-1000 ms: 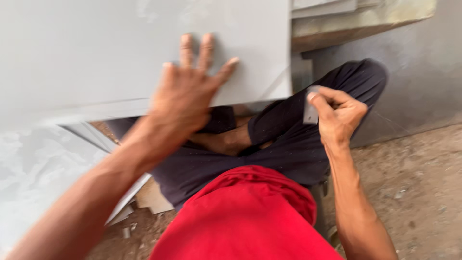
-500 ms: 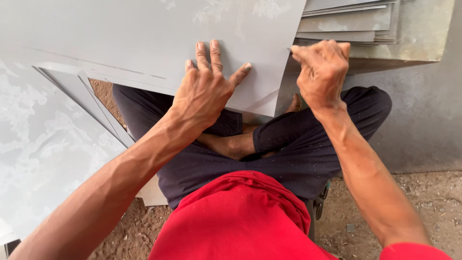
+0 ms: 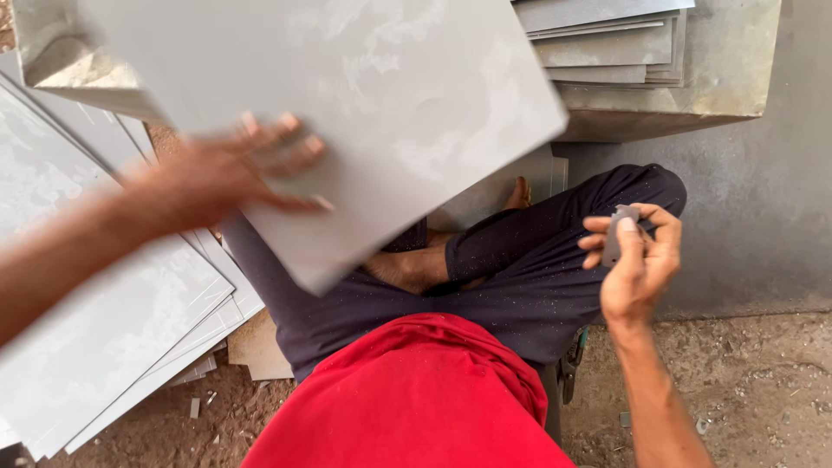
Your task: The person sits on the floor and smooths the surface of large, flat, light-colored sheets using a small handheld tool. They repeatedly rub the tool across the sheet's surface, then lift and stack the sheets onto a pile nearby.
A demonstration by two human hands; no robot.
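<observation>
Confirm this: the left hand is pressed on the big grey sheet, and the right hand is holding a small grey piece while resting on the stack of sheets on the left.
Wrong on one point. The head view shows the right hand holding the small grey piece above the knee, clear of any stack. The left hand is on the big grey sheet.

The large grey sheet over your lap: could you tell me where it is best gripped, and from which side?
Probably by its near left edge, from the left. The grey sheet is thin, wide and tilted, and the left hand already lies flat there; the right hand holds a small grey piece.
</observation>
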